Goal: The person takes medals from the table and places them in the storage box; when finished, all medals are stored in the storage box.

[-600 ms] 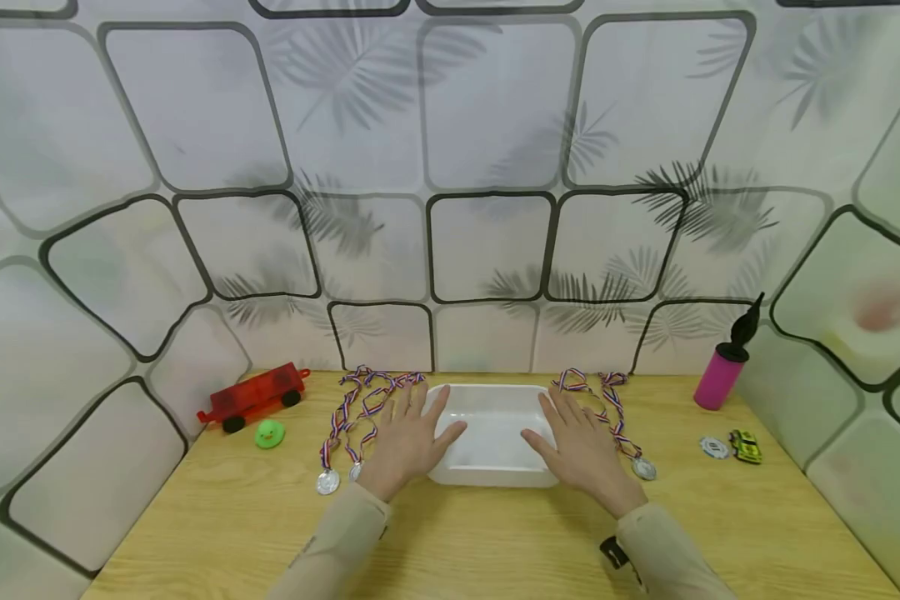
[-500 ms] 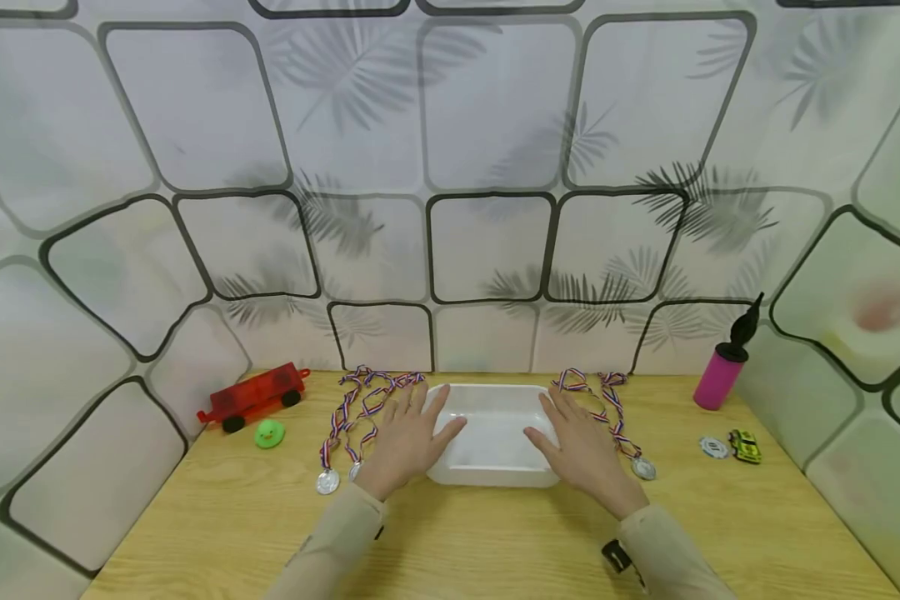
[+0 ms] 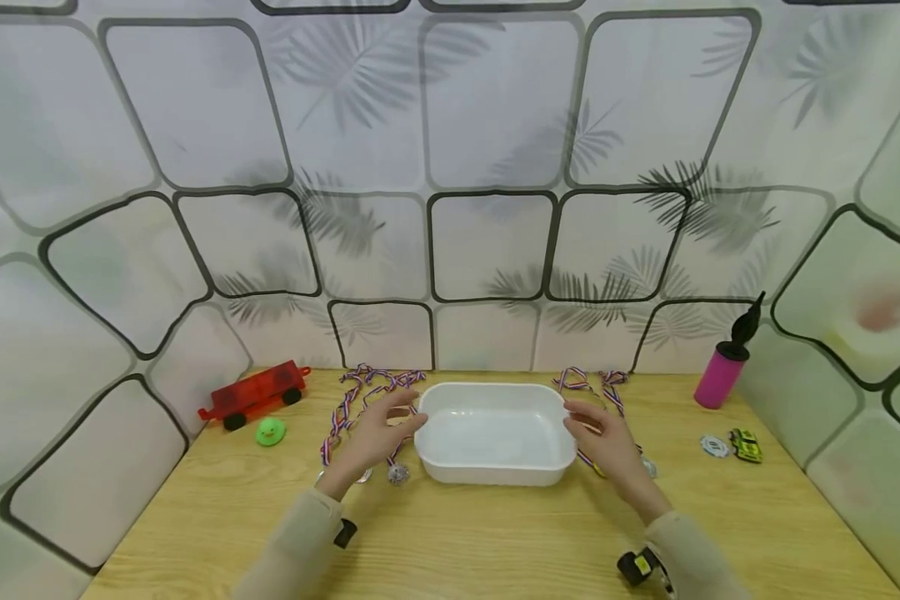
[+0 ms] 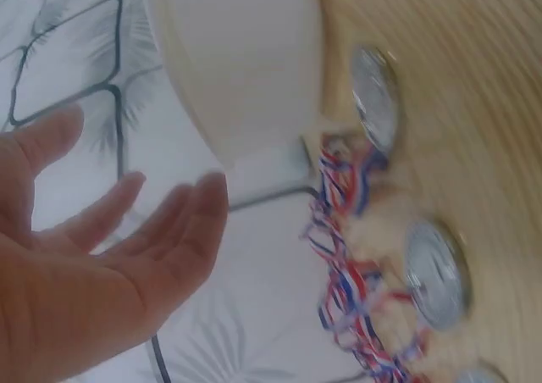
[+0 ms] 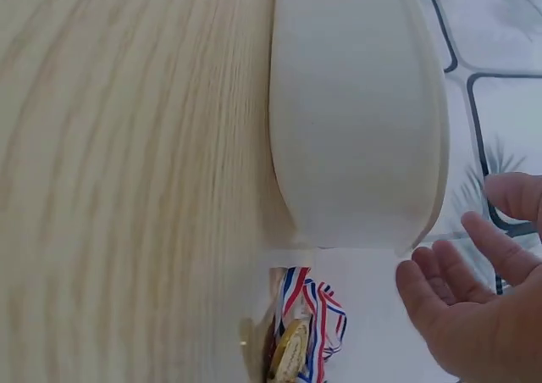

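Observation:
A white rectangular tray (image 3: 495, 475) sits on the wooden table between my two hands. At its left end is my left hand (image 3: 377, 433), fingers loosely bent, fingertips right by the rim. My right hand (image 3: 609, 446) mirrors it at the right end, thumb and fingers spread. In the left wrist view, the fingertips of the left hand (image 4: 127, 256) overlap the far corner of the tray (image 4: 246, 52). Medals (image 4: 437, 273) on striped ribbons lie beneath that hand. A gold medal (image 5: 290, 353) shows beside the tray (image 5: 356, 112) in the right wrist view.
A red toy wagon (image 3: 258, 393) and a green rubber duck (image 3: 271, 431) are at the left. On the right stand a pink cylinder with a black top (image 3: 720, 375), a poker chip (image 3: 715, 447) and a yellow toy car (image 3: 746, 446). A patterned wall (image 3: 487, 333) borders the table.
Both hands have moved outward from over the tray to its two ends, and their fingers are now more bent. The tray looks slightly larger and more fully visible.

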Tool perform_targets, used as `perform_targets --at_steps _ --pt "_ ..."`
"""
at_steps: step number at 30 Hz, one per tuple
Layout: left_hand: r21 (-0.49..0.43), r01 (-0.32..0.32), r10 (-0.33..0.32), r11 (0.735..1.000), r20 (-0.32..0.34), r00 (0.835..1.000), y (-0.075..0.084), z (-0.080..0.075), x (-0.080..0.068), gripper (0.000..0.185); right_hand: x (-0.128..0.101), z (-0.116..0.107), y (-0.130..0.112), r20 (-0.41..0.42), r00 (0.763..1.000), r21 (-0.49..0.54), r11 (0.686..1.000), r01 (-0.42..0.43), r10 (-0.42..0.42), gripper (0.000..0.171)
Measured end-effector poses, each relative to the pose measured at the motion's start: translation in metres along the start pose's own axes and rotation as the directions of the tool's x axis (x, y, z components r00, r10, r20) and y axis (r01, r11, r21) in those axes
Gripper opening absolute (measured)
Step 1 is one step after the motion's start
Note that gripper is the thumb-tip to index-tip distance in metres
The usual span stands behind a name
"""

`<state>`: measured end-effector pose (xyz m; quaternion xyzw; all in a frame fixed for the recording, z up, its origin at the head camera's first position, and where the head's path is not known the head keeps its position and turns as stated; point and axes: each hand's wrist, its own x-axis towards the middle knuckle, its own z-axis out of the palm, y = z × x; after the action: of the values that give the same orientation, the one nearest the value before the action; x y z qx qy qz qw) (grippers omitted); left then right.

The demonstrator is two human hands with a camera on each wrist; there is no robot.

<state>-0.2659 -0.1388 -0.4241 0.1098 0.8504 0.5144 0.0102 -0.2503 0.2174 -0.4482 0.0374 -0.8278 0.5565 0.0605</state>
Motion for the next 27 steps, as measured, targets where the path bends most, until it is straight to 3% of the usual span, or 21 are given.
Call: perform_targets --at_steps 6,11,19,23,27 --pt "0.03 -0.032 0.027 0.999 0.151 0.988 -0.024 -0.026 -0.004 0.043 -0.006 -0.005 0.002 0.141 0.981 0.083 0.986 -0.148 0.135 0.048" --pt "0.003 -0.056 0.054 0.998 0.235 0.971 -0.038 -0.036 -0.004 0.041 -0.007 -0.007 0.008 0.203 0.968 0.126 0.977 -0.174 0.146 0.052" --pt "-0.024 -0.058 0.062 0.998 0.322 0.945 -0.045 -0.041 -0.005 0.034 -0.007 -0.007 0.008 0.218 0.963 0.135 0.972 -0.193 0.161 0.052" --pt "0.058 -0.047 0.023 0.997 0.353 0.935 -0.047 -0.039 -0.004 0.031 -0.006 -0.006 0.01 0.207 0.962 0.127 0.971 -0.205 0.176 0.053" --pt "0.191 -0.075 0.001 0.979 0.361 0.933 -0.05 -0.034 -0.004 0.03 -0.006 -0.006 0.011 0.202 0.963 0.123 0.971 -0.206 0.179 0.053"
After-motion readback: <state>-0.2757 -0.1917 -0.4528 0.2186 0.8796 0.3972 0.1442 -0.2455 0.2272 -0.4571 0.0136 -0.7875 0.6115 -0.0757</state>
